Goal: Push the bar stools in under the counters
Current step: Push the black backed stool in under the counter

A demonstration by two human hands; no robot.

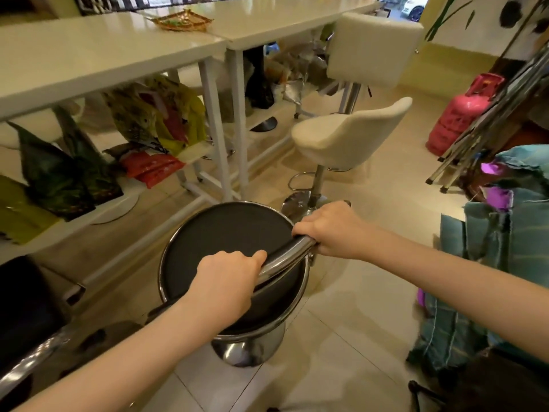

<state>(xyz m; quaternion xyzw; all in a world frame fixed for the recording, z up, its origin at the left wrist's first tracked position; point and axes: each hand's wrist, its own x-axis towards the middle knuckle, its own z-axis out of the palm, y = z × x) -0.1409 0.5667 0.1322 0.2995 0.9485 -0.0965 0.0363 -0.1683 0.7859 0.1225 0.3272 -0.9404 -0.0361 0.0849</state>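
Both your hands grip the chrome back rail (285, 257) of the black bar stool (225, 248): the left hand (225, 281) with fingers (252, 257) clenched over the rail near its middle, the right hand (329, 230) wrapped round its far end. The stool stands on the tiled floor (341, 307), out in the aisle and clear of the white bench (89, 63), its chrome base (246, 349) planted below the seat. To do this push well, keep both grips low and even, aim the seat at the gap left of the bench's white legs (217, 129), and slide rather than tip, since the heavy base looks likely to catch on tile joints. Beyond it, a cream bar stool (341, 138) and a taller white-backed one (374, 49) also stand out from the bench. Bags (160, 120) crowd the lower shelf, so judge clearance first.
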